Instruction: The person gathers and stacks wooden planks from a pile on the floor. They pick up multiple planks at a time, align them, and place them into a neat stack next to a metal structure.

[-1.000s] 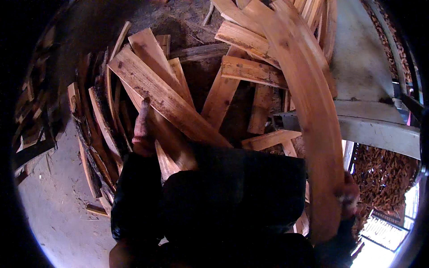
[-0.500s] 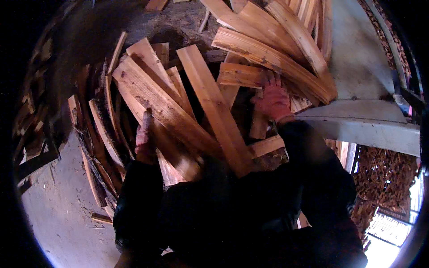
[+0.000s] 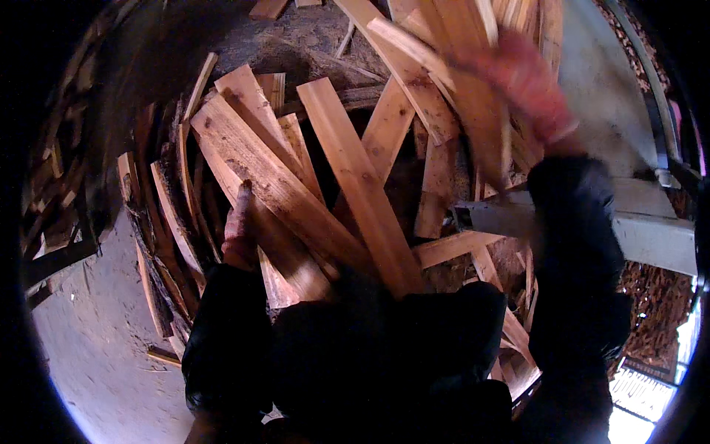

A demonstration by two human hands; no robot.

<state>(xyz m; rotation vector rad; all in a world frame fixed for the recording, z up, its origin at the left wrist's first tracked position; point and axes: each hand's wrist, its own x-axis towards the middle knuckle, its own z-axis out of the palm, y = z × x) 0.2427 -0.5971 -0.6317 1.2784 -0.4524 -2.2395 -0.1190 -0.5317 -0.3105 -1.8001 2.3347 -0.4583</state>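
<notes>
My left hand point(image 3: 239, 228), in a reddish glove, grips the left edge of a rough wooden board point(image 3: 277, 174) in a pile that slants toward my body. One digit points up along the edge, and the other fingers are hidden underneath. At the upper right, my right hand point(image 3: 529, 89), gloved alike and blurred by motion, is closed over a steeply tilted wooden plank point(image 3: 466, 111). Between the hands, a smooth plank point(image 3: 359, 185) lies aslant across the pile, its near end against my dark clothing.
Bark-edged slats point(image 3: 174, 214) lean in a bunch at the left, beside grey floor point(image 3: 96, 318). A pale metal beam point(image 3: 651, 237) runs along the right. Shorter wood pieces point(image 3: 458, 248) lie under the planks, and a brown heap point(image 3: 654, 300) shows farther right.
My right hand has moved up and to the right, and the planks there have shifted and tilted up with it. More wood and beam show below. My left hand has barely moved.
</notes>
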